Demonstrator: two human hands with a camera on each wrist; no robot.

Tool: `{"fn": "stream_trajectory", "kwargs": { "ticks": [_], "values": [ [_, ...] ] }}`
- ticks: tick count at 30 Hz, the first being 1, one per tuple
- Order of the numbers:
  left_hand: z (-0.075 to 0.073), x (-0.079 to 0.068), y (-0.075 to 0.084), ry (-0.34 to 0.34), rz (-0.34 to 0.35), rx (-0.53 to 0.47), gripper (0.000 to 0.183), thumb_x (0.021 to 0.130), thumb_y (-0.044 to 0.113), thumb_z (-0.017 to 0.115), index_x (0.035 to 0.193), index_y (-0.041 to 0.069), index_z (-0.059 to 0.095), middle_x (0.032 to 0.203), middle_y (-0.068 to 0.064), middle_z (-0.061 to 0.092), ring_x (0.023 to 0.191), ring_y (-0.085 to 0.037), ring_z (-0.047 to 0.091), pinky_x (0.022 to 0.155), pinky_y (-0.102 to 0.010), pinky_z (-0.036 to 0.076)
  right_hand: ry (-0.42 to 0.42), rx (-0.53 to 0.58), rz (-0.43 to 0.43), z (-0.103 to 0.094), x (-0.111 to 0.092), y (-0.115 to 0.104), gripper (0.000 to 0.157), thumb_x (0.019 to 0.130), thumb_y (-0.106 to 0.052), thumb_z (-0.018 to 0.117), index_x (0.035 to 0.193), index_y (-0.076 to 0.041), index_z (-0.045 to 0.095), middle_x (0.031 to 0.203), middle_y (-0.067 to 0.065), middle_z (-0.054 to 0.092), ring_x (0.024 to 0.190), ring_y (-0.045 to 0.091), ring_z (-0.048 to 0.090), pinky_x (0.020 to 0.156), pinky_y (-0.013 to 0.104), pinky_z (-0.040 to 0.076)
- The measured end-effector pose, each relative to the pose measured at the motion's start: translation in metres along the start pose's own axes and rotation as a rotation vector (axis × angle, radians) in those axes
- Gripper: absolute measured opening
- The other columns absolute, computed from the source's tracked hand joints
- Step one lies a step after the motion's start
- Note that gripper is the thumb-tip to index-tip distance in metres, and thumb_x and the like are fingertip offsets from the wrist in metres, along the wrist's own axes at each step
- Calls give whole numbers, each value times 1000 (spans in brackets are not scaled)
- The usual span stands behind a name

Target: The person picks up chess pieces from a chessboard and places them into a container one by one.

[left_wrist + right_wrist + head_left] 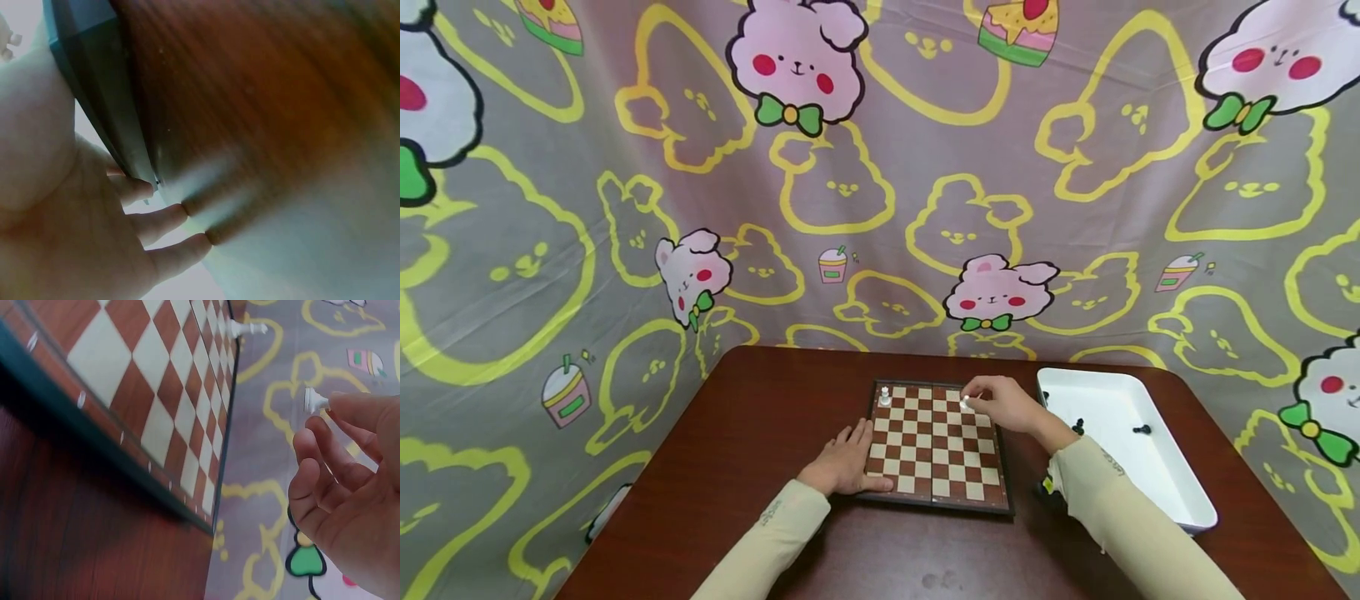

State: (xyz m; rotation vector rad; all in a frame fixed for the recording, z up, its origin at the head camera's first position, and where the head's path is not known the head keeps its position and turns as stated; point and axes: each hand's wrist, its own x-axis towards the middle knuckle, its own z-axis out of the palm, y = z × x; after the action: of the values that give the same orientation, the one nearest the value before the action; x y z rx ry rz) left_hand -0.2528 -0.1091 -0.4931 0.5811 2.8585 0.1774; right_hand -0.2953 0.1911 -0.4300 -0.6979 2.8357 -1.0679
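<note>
A brown and cream chessboard lies flat on the table. At its front left corner rests my left hand, with the thumb over the rim and the other fingers stretched along the left side. In the left wrist view, the straight fingers lie beside the board's dark side wall. Over the far right part of the board, my right hand pinches a small white chess piece between thumb and fingertips, its base facing outward. Another white chess piece stands upright in the far left corner.
To the right of the board sits a white tray holding several black chess pieces; my right forearm crosses its near left side. The dark wood table extends around the board. A patterned cloth hangs behind.
</note>
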Motion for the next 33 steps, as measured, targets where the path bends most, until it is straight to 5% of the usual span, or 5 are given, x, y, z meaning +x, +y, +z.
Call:
{"fn": "stream_trajectory", "kwargs": {
  "ticks": [9,22,33],
  "values": [
    [1,0,0,9,2,15,112,63,79,41,142,6,10,145,-12,12,126,-34,21,94,-48,28,83,-40,77,-32,-20,21,23,86,-30,56,98,-12,64,96,0,58,94,22,52,75,43,41],
    [0,-1,0,12,9,-4,111,63,78,42,142,7,10,145,-13,11,126,-35,21,94,-48,27,106,-11,164,-77,-53,63,18,86,-19,57,97,-5,62,88,6,60,76,22,56,60,33,43],
    [2,-2,0,13,16,-10,109,64,77,43,142,8,10,144,-14,11,126,-36,21,94,-50,27,74,-38,223,-90,-77,95,17,85,-17,58,94,-3,62,86,9,61,73,17,54,61,32,43]
  ]
}}
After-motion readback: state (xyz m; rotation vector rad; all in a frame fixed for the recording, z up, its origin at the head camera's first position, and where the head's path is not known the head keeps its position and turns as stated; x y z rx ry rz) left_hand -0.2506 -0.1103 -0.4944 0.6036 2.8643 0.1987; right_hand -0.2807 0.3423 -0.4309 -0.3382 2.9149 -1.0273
